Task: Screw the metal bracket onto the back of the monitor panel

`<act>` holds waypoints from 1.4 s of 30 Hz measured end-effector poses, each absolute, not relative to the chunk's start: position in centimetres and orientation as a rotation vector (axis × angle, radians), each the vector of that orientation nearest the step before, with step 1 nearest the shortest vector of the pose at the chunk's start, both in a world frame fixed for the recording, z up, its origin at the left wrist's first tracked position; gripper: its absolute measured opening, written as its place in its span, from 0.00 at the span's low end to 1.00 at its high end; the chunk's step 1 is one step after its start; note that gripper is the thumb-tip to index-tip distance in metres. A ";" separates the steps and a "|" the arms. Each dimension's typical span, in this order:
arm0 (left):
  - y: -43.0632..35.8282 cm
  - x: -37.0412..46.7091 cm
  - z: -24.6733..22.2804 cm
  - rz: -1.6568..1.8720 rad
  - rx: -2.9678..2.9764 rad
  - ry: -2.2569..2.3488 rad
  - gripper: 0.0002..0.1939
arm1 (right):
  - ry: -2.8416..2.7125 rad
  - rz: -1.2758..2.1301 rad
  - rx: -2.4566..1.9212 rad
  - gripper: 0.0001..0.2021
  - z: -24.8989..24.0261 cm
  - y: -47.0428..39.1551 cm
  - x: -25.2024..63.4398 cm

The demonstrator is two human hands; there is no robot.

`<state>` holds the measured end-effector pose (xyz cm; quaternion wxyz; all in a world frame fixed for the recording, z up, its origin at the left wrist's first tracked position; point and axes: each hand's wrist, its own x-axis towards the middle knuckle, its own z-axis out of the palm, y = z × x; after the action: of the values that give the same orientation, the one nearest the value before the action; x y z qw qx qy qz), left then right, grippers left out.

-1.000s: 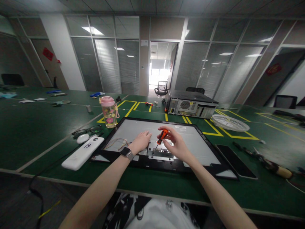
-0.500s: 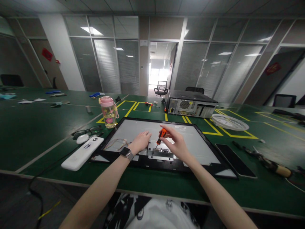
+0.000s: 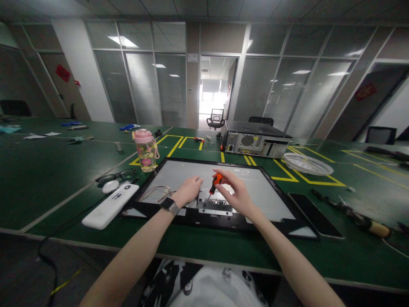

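Observation:
A flat panel (image 3: 268, 200) with a black frame and grey back lies on the green table. My right hand (image 3: 235, 189) grips an orange and black screwdriver (image 3: 216, 182) between thumb and fingers, its shaft slanting down to the metal bracket (image 3: 215, 212) near the panel's front edge. Left of the screwdriver, my left hand (image 3: 189, 189) rests on the panel; its fingers point forward, and whether they pinch anything is hidden. Thin wires (image 3: 156, 192) lie on the panel beside that hand.
Left of the panel are a white device (image 3: 110, 207), glasses (image 3: 119, 175) and a pink-lidded bottle (image 3: 145, 151). Behind it sits a computer case (image 3: 255, 140), with a white basket (image 3: 308, 164) to the right. A black phone (image 3: 315, 214) and tools (image 3: 361, 219) lie at the right.

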<state>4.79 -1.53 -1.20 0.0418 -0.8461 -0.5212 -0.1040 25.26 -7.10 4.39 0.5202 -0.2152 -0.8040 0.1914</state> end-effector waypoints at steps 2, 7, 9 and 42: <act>-1.6 4.8 -1.1 -0.323 -2.591 -1.598 0.19 | -1.938 0.539 -0.488 0.21 4.3 -7.1 25.2; -1.5 4.8 -1.2 -0.323 -2.595 -1.606 0.18 | -1.900 0.470 -0.543 0.18 4.2 -7.0 25.1; -1.5 4.8 -1.2 -0.319 -2.599 -1.602 0.18 | -1.909 0.416 -0.552 0.17 4.3 -7.1 25.2; -1.5 4.7 -1.3 -0.328 -2.600 -1.597 0.19 | -1.785 0.681 -0.499 0.16 3.8 -7.2 24.8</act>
<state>4.69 -1.45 -1.26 0.0362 -0.8466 -0.5201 -0.1068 24.83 -7.22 3.84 0.5509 -0.2108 -0.7545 0.2876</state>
